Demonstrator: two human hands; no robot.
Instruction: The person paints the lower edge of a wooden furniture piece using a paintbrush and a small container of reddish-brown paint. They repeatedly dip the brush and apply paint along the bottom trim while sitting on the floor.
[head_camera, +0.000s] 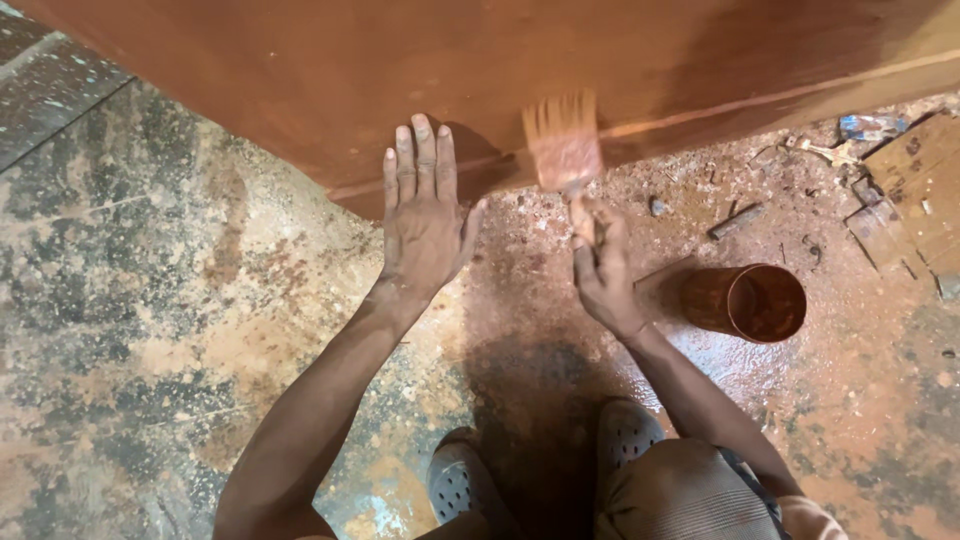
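paintbrush (563, 150) in right hand (603, 270) fingers, bristles on board (500, 70)

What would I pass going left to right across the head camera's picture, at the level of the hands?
Stained floor → left hand, flat on the reddish-brown wooden panel → paintbrush gripped by the right hand → stain-coated tin → wood scraps.

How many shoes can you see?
2. One grey shoe sits at the bottom under the left arm; the other shoe is just right of it, beside the knee. Both are partly hidden.
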